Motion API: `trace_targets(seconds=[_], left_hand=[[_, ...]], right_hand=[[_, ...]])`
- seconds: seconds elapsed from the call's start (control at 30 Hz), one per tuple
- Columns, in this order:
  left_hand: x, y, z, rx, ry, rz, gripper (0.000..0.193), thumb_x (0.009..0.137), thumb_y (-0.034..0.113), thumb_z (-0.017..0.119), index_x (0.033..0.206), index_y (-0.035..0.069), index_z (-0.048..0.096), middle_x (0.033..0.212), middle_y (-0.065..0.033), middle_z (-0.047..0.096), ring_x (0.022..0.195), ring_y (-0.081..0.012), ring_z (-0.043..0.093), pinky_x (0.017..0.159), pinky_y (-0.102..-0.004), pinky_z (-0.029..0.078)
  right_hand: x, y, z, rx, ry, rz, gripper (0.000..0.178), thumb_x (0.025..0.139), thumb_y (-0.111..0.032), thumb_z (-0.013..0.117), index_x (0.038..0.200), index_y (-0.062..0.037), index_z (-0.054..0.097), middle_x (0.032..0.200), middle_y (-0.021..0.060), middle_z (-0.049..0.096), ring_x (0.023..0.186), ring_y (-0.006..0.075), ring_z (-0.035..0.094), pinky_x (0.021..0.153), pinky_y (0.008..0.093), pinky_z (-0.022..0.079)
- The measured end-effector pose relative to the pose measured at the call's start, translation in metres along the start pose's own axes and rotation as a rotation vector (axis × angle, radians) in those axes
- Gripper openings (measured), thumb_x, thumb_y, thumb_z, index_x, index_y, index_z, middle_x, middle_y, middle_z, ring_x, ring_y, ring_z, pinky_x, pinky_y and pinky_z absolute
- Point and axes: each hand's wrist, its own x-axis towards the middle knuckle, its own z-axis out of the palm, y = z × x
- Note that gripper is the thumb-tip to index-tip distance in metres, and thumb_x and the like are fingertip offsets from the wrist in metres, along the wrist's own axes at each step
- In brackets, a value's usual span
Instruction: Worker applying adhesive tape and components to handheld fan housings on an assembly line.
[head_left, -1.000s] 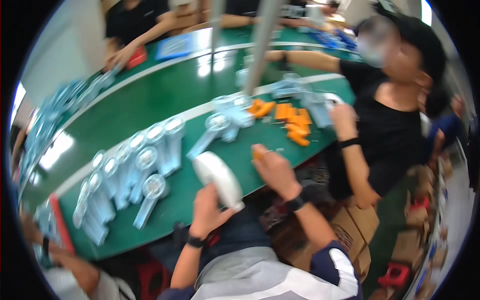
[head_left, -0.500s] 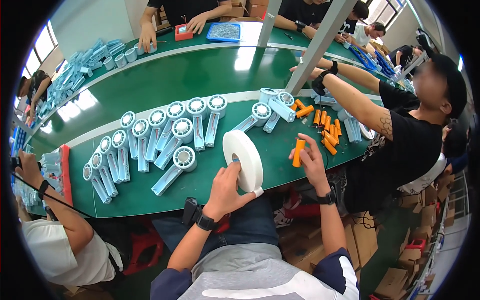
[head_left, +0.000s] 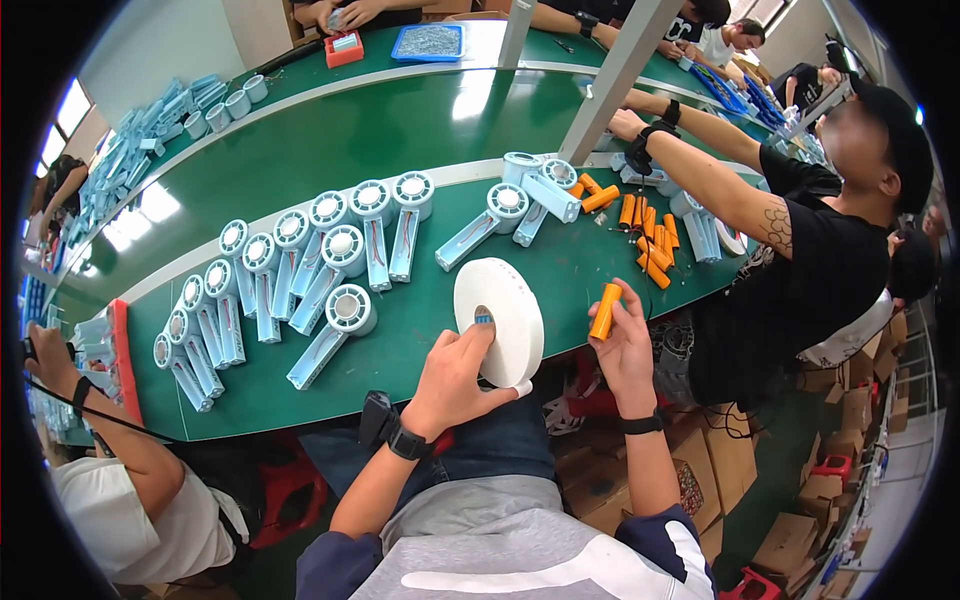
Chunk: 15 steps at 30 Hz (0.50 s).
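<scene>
Hands, two, both occupied. Left hand [head_left: 452,382]: we are gripping the white roll [head_left: 517,325] with it, fingers hooking into the core, thumb reaching beneath toward the loose tape end. Right hand [head_left: 629,345]: we are pinching an orange cell [head_left: 605,312] between thumb and fingers, the hand curling only partly.

Roll, one: standing on edge over the near rim of the green table [head_left: 420,330], its flat face looking left, its axle running roughly side to side.

Cell, one: sitting to the right of the roll, apart from it; its long axis is running steeply, upper end leaning right, lower end pointing toward us and slightly left.

Loose cells [head_left: 652,232], orange: lying piled beyond the right hand, mostly lengthwise.

Fans [head_left: 343,250], pale blue: lying along the table's left, heads pointing away, handles pointing toward us.

Co-worker [head_left: 810,240], right: reaching across the table.
</scene>
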Motion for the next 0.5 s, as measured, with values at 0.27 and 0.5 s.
trace_targets(seconds=[0.27, 0.5], left_hand=[[0.003, -0.007, 0.004, 0.018, 0.053, 0.021, 0.072, 0.059, 0.031, 0.091, 0.112, -0.002, 0.056, 0.087, -0.0102, 0.06, 0.067, -0.0262, 0.051, 0.067, -0.0358, 0.042], [0.005, -0.007, 0.007, 0.004, 0.063, 0.036, 0.068, 0.058, 0.032, 0.091, 0.108, 0.0, 0.058, 0.081, -0.0071, 0.057, 0.064, -0.0237, 0.047, 0.063, -0.0359, 0.04]], right_hand=[[0.004, 0.013, -0.013, 0.283, 0.001, -0.09, 0.035, 0.104, -0.023, 0.049, 0.139, -0.0187, 0.047, 0.104, 0.0079, 0.061, 0.081, 0.0136, 0.056, 0.065, 0.0271, 0.046], [-0.003, 0.013, 0.001, 0.456, 0.121, -0.1, 0.041, 0.104, -0.022, 0.05, 0.144, -0.0178, 0.046, 0.111, 0.0103, 0.061, 0.081, 0.0161, 0.056, 0.066, 0.0286, 0.046]])
